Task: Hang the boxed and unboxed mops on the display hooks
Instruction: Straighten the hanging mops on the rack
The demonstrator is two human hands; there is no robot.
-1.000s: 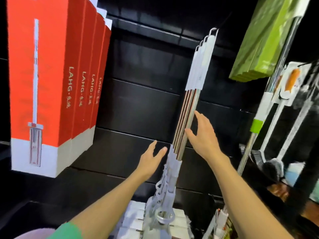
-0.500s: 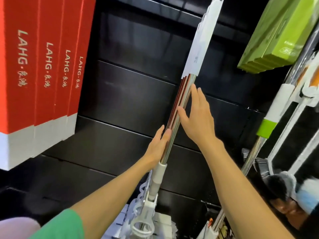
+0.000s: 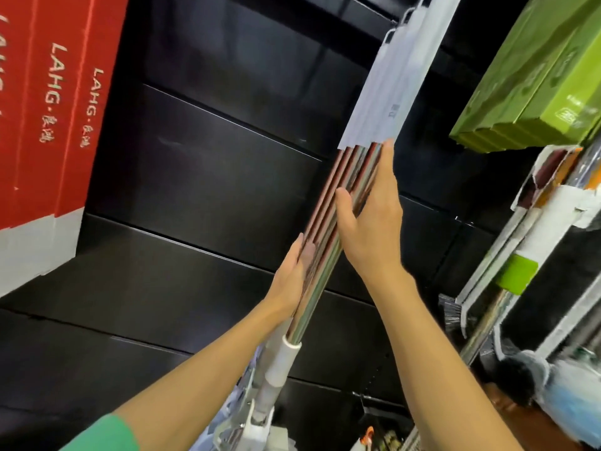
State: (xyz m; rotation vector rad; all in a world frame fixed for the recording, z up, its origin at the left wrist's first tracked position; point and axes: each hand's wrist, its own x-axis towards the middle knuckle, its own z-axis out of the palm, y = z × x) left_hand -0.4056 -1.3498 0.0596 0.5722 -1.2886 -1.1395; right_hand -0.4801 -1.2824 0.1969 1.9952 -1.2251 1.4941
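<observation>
Several unboxed mops hang close together in a row, with shiny metal poles, white sleeves at the top and white plastic fittings below. My left hand lies flat against the left side of the poles. My right hand presses flat on their right side, fingertips reaching the lower edge of the white sleeves. Both palms squeeze the bundle between them; neither hand wraps around it. Red boxed mops marked LAHG hang at the left. The hooks at the top are out of frame.
Black slat panels form the wall behind. Green boxes hang at the upper right. Further mops with white and green handles hang at the right, with dark and blue mop heads lower down.
Both hands have closed in on the hanging poles: the left went from apart to flat against them, the right slid upward along them. The view has moved closer and tilted up.
</observation>
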